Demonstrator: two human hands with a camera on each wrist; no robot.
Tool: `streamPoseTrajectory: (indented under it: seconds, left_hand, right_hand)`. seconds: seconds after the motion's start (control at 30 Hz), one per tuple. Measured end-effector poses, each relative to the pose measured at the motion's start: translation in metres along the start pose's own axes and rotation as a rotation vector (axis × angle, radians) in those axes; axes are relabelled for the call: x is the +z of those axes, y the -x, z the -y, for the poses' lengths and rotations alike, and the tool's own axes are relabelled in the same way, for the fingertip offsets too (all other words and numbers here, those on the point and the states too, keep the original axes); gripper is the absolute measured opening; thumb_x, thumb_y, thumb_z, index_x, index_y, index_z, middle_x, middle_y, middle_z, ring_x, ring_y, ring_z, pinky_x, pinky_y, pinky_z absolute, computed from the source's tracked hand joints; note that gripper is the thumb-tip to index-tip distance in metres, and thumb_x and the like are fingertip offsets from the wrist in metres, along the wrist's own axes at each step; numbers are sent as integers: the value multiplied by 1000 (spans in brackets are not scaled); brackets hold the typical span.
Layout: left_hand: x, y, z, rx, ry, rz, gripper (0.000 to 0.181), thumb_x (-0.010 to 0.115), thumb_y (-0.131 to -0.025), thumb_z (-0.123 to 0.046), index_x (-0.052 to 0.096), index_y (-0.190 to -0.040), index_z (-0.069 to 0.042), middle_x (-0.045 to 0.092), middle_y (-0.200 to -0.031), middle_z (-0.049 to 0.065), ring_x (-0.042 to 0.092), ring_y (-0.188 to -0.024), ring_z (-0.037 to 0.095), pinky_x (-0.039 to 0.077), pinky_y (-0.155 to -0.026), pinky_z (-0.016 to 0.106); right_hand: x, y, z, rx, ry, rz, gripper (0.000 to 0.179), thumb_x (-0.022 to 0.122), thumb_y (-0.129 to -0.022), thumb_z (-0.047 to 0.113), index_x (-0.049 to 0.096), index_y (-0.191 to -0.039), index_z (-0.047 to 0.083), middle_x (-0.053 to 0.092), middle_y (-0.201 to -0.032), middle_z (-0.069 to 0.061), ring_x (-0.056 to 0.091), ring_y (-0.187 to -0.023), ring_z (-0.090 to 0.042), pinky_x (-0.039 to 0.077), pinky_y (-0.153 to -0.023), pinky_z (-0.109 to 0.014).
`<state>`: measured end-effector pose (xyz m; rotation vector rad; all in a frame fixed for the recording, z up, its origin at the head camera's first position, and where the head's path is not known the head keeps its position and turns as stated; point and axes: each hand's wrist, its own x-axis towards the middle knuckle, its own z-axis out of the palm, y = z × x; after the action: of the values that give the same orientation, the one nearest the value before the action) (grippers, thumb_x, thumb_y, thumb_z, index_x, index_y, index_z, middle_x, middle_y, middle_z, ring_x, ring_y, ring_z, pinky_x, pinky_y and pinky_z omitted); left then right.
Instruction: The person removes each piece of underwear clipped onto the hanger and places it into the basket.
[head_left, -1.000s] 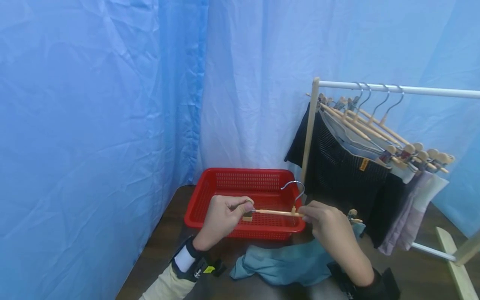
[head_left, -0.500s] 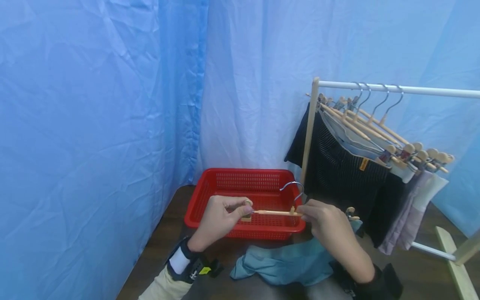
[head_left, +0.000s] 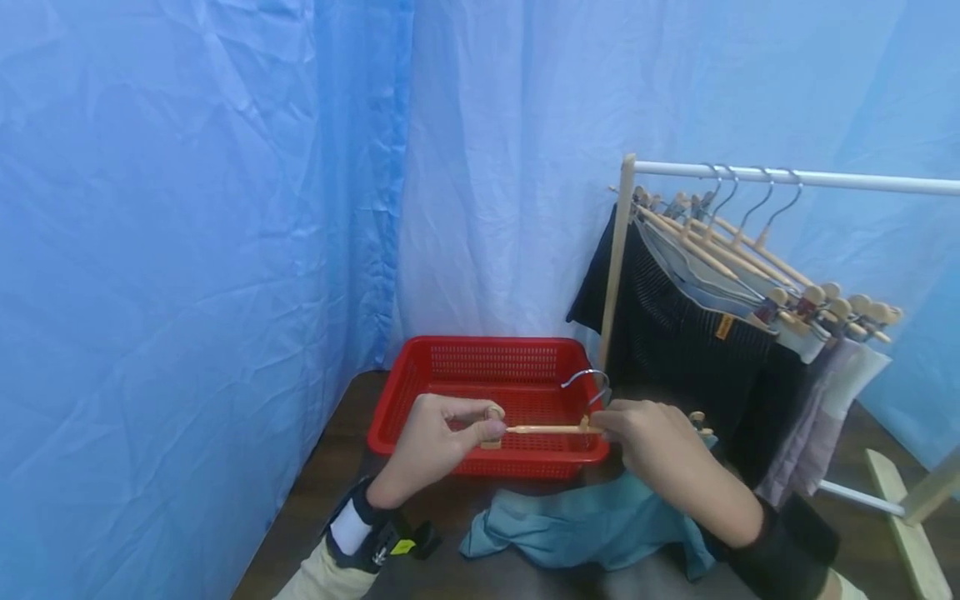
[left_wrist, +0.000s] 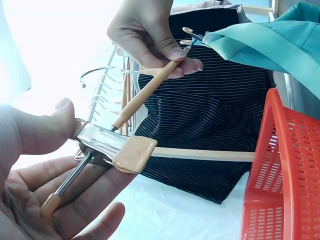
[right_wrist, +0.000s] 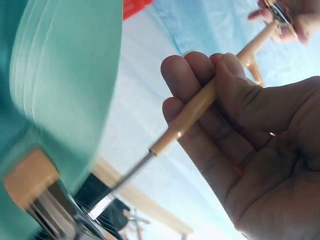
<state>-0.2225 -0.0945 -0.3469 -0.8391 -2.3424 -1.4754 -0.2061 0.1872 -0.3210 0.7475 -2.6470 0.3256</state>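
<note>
A wooden clip hanger [head_left: 551, 429] with a metal hook is held between both hands over the red basket's front. My left hand [head_left: 431, 442] pinches its left clip [left_wrist: 135, 152] between thumb and fingers; no cloth shows in that clip. With thumb and fingertips, my right hand [right_wrist: 250, 115] grips the wooden bar near the hook. A teal garment [head_left: 570, 525] is at the hanger's right clip [right_wrist: 32, 177] and trails down onto the dark table below. The right clip is mostly behind the right hand in the head view.
A red plastic basket [head_left: 491, 467] stands just behind the hands. To the right, a rack with a white rail [head_left: 787, 177] carries several hangers with clipped garments, a black striped one [head_left: 675, 333] in front. Blue curtains [head_left: 187, 208] close off the left and back.
The right forearm has swung outward to the right and the right hand has tilted flatter. The hanger's hook has dipped slightly, and the left hand has barely moved.
</note>
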Motion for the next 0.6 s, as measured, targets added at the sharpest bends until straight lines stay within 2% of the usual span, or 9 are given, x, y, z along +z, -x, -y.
streamPoseTrajectory:
  seconds: [0.2, 0.3, 0.47, 0.53, 0.6]
  left_hand:
    - [0, 3, -5, -35, -4, 35, 29, 82, -87, -26, 79, -113, -14, 81, -97, -2, 74, -87, 5, 61, -81, 32]
    - [-3, 4, -7, -42, 21, 69, 25, 81, -88, -27, 80, -110, -16, 80, -94, -3, 74, -86, 9, 62, -77, 33]
    - [-6, 9, -11, -53, 116, 138, 20, 82, -86, -26, 80, -106, -19, 79, -93, -7, 72, -92, 16, 62, -77, 39]
    - [-7, 10, -13, -36, 164, 190, 21, 80, -88, -24, 80, -108, -17, 80, -95, -3, 73, -94, 18, 62, -80, 41]
    - [-8, 11, -13, -14, 195, 241, 24, 78, -91, -23, 79, -112, -13, 80, -99, 2, 74, -96, 18, 61, -85, 41]
  right_hand:
    - [-10, -3, -1, -52, 40, 129, 31, 82, -78, 1, 80, -104, 17, 66, -69, 12, 44, -51, 6, 39, -50, -15]
    - [-13, -3, -2, -97, 49, 151, 30, 83, -77, 2, 80, -103, 18, 66, -69, 13, 43, -51, 7, 39, -50, -14]
    - [-16, 1, -6, -215, 22, 113, 31, 83, -76, -1, 79, -103, 14, 74, -80, 6, 52, -56, 7, 43, -52, -11]
    - [-16, 4, -7, -263, 18, 82, 31, 84, -75, -2, 79, -102, 12, 76, -84, 3, 59, -60, 3, 46, -55, -11]
    - [-15, 7, -8, -304, 12, 47, 30, 84, -75, -3, 79, -101, 10, 78, -88, 1, 68, -66, -3, 54, -60, -15]
